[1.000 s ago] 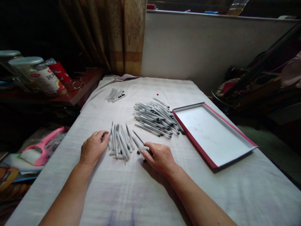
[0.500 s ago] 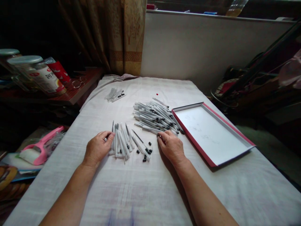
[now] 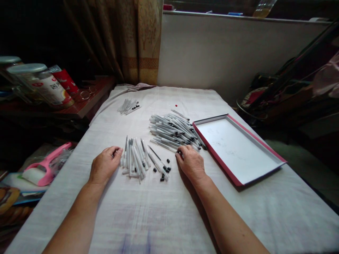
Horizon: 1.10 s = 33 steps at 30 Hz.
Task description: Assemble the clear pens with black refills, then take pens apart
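My left hand is at the left edge of a pile of clear pen barrels, its fingers curled and nothing visible in them. Dark-tipped refills lie among the barrels. Several small black caps are scattered at the pile's right. My right hand rests at the near edge of a larger heap of pens with black ends. Its thumb and fingers are pinched around something dark that I cannot make out.
A shallow red-edged box lid lies on the right of the cloth-covered table. Further back are a small group of pen parts and a tiny red piece. Jars stand on a side shelf at left, above a pink tape dispenser.
My left hand has drawn a little to the left, away from the barrels, uncovering one at the pile's left edge. My right hand has stayed nearly still beside the pen heap.
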### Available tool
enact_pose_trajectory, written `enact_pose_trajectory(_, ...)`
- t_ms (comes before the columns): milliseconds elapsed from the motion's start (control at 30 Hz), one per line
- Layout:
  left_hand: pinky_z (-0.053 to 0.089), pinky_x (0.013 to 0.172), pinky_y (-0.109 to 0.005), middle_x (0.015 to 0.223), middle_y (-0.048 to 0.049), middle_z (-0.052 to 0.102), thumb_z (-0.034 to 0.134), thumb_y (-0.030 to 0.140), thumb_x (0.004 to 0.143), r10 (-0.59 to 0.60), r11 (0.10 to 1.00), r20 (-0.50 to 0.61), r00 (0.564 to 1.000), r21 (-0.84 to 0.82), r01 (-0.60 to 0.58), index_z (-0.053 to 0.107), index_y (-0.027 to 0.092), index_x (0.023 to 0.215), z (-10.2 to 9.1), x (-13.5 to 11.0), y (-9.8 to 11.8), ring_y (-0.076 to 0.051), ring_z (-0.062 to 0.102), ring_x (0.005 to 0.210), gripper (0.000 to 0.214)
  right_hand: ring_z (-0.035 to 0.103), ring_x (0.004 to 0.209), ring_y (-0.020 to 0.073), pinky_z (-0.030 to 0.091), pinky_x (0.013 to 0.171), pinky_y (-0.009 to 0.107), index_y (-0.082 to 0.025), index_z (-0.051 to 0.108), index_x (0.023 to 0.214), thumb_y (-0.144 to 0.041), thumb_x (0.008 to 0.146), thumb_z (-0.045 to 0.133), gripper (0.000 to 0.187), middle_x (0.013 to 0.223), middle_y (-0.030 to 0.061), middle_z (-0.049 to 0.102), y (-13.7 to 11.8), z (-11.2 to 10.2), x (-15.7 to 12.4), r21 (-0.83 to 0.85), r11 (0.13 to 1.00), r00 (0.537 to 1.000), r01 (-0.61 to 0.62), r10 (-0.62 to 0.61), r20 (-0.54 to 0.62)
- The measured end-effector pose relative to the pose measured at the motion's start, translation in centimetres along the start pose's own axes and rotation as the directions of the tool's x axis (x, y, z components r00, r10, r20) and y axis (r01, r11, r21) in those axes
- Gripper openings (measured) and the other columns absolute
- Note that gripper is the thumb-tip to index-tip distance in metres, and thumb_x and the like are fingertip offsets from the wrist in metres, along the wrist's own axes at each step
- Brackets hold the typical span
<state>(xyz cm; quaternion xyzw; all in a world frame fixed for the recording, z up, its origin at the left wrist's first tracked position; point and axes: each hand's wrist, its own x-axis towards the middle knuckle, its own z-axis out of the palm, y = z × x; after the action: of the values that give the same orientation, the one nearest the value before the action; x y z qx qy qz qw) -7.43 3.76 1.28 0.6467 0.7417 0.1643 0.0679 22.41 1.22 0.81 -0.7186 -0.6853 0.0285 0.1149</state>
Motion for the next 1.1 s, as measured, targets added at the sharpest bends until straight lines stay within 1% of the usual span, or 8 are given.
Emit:
enact_pose_trajectory(233,0.044,0.068,-0.028,0.1,-0.0061,0.071,0.041,0.045,0.088,0.006,1.0,-0.049,0.999,0.007,-0.006,0.069,0.022,0.099,-0.4,-0.2,0.4,-0.022,0.065,0.087,0.038,0.062,0.087,0.0198,0.042,0.068,0.029,-0.023,0.066,0.098,-0.032,0.093,0.051,0.019,0.101,0.0061,0.066,0.1,0.0,0.1,0.017,1.0,0.999,0.003,-0.004,0.037)
enact_pose_trajectory(433,0.044,0.064,-0.027,0.094,-0.0047,0.071,0.044,0.041,0.091,0.099,0.993,-0.203,0.974,-0.04,-0.109,0.069,0.022,0.095,-0.4,-0.5,0.7,-0.02,0.065,0.083,0.031,0.064,0.083,0.02,0.044,0.074,0.029,-0.019,0.065,0.094,-0.027,0.093,0.046,0.02,0.091,0.0072,0.071,0.6,0.2,-0.2,0.348,0.936,0.994,0.049,-0.011,-0.111)
enact_pose_trajectory(533,0.048,0.074,-0.029,0.095,-0.006,0.069,0.046,0.037,0.093,0.23,0.961,-0.336,0.913,-0.072,-0.268,0.067,0.021,0.101,-0.3,-1.0,1.3,-0.02,0.065,0.086,0.028,0.065,0.076,0.0184,0.045,0.072,0.028,-0.02,0.064,0.091,-0.029,0.092,0.045,0.02,0.081,0.005,0.071,0.3,0.0,-0.6,0.545,0.833,0.991,0.098,-0.033,-0.128)
enact_pose_trajectory(667,0.044,0.099,-0.041,0.124,-0.0138,0.06,0.056,0.036,0.091,0.465,0.844,-0.464,0.754,-0.023,-0.535,0.056,0.02,0.125,-0.2,-1.7,2.2,-0.027,0.056,0.116,0.038,0.063,0.068,0.0153,0.044,0.066,0.025,-0.02,0.061,0.079,-0.03,0.092,0.044,0.024,0.073,0.0026,0.069,-0.3,-0.6,-1.0,0.681,0.708,0.98,0.185,-0.184,-0.075)
enact_pose_trajectory(767,0.039,0.105,-0.044,0.134,-0.0145,0.054,0.059,0.036,0.09,0.586,0.767,-0.424,0.69,0.017,-0.641,0.051,0.023,0.131,-0.3,-1.8,2.4,-0.029,0.051,0.125,0.044,0.06,0.06,0.0132,0.043,0.061,0.024,-0.02,0.059,0.073,-0.031,0.094,0.041,0.029,0.069,0.0014,0.066,-0.5,-0.9,-1.2,0.74,0.645,0.967,0.19,-0.251,-0.029)
enact_pose_trajectory(867,0.044,0.099,-0.04,0.119,-0.0104,0.066,0.055,0.037,0.093,0.659,0.704,-0.341,0.67,-0.034,-0.71,0.053,0.023,0.129,-0.1,-1.7,2.2,-0.024,0.061,0.11,0.038,0.056,0.056,0.0122,0.042,0.057,0.024,-0.019,0.058,0.071,-0.035,0.095,0.04,0.034,0.066,0.0013,0.063,-0.4,-0.6,-1.1,0.783,0.603,0.972,0.154,-0.234,-0.011)
enact_pose_trajectory(967,0.05,0.087,-0.033,0.1,-0.0066,0.072,0.052,0.037,0.094,0.677,0.683,-0.291,0.676,-0.096,-0.725,0.061,0.021,0.117,0.1,-1.8,2.2,-0.02,0.067,0.092,0.029,0.055,0.054,0.0119,0.041,0.054,0.023,-0.019,0.058,0.068,-0.043,0.095,0.04,0.04,0.064,0.0017,0.062,-0.2,-0.1,-0.9,0.814,0.571,0.983,0.106,-0.183,0.001)
enact_pose_trajectory(1100,0.052,0.08,-0.03,0.088,-0.0048,0.073,0.05,0.039,0.095,0.661,0.692,-0.272,0.699,-0.138,-0.708,0.066,0.021,0.104,0.3,-2.3,2.6,-0.018,0.068,0.082,0.026,0.052,0.051,0.0119,0.04,0.049,0.023,-0.019,0.058,0.065,-0.055,0.092,0.043,0.047,0.059,0.0018,0.06,0.0,0.3,-0.7,0.84,0.542,0.994,0.031,-0.102,0.029)
